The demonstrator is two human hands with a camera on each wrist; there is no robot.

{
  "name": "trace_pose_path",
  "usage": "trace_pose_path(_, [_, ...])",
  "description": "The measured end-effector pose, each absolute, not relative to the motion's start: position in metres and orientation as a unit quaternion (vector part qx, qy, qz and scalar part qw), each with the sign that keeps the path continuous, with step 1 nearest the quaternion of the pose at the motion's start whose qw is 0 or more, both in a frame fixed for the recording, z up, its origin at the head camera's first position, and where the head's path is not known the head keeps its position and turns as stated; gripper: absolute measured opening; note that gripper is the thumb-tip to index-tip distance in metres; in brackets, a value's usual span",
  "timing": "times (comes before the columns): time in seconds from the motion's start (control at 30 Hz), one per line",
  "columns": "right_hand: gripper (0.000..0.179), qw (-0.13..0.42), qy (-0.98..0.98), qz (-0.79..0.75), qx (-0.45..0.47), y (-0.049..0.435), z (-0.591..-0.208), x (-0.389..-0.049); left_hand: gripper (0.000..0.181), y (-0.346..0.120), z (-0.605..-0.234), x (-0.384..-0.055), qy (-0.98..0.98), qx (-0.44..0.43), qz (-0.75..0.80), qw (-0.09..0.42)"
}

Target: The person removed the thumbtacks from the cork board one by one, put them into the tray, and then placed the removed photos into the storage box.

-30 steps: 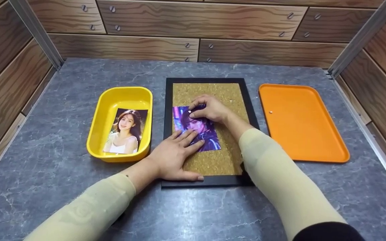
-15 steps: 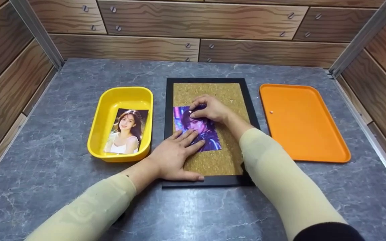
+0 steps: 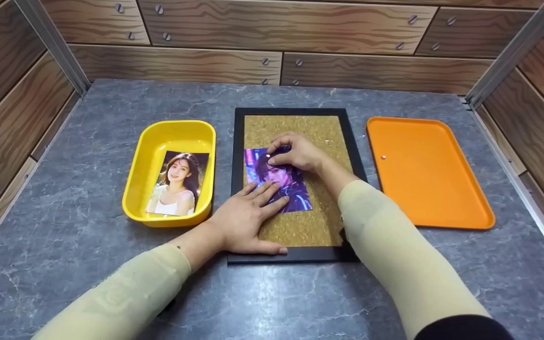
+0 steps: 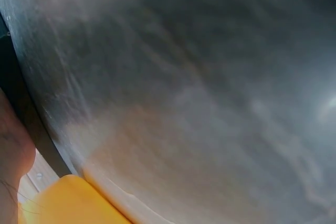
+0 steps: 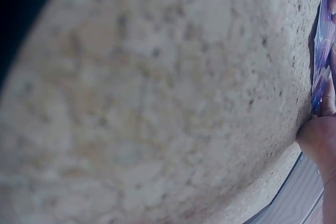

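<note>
Fingertips (image 3: 273,161) of your right hand (image 3: 296,152) pinched a pale pin (image 3: 268,156) at the top of the purple photo (image 3: 282,175), which your left hand (image 3: 249,218), spread out, pressed on the corkboard (image 3: 300,231) between a yellow bin (image 3: 158,137) and an orange tray (image 3: 437,174).

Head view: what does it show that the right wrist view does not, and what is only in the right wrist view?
Only the head view shows the yellow box with the portrait inside, and the orange tray with a tiny white piece on it.

Only the right wrist view shows the cork at close range and the purple photo nearly edge-on.

Both show cork, purple photo and skin: the head view has left hand and right hand; whose skin the wrist view shows is unclear.
</note>
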State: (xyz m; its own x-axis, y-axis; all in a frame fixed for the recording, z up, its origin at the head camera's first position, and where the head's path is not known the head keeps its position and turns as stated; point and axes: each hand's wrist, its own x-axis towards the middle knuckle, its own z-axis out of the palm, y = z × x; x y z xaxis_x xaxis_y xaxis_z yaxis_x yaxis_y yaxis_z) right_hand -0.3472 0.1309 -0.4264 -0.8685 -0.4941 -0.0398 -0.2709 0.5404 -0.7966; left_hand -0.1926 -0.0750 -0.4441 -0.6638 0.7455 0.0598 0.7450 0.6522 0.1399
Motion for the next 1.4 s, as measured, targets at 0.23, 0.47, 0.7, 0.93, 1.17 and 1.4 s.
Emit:
trace_pose_path(0.23, [0.029, 0.123, 0.866, -0.430, -0.224, 0.1311, -0.4280, -0.3475, 0.110, -0.0751, -0.4441, -0.1922, 0.908, 0.411, 0.078, 0.001])
trace_pose_path(0.47, [0.029, 0.115, 0.868, -0.423, -0.233, 0.1318, -0.4297, -0.3487, 0.110, -0.0744, -0.4435, -0.1921, 0.907, 0.415, 0.075, -0.005])
trace_pose_path(0.7, [0.028, 0.110, 0.867, -0.424, -0.238, 0.1311, -0.4315, -0.3493, 0.110, -0.0749, -0.4447, -0.1919, 0.907, 0.415, 0.076, -0.009])
trace_pose_path(0.93, [0.027, 0.109, 0.863, -0.429, -0.243, 0.1319, -0.4299, -0.3491, 0.110, -0.0749, -0.4442, -0.1918, 0.907, 0.413, 0.076, -0.006])
trace_pose_path(1.17, [0.028, 0.108, 0.863, -0.425, -0.250, 0.1318, -0.4291, -0.3481, 0.110, -0.0747, -0.4439, -0.1918, 0.907, 0.413, 0.079, -0.004])
trace_pose_path(1.4, [0.030, 0.120, 0.869, -0.418, -0.238, 0.1317, -0.4273, -0.3477, 0.110, -0.0748, -0.4449, -0.1928, 0.907, 0.415, 0.076, -0.006])
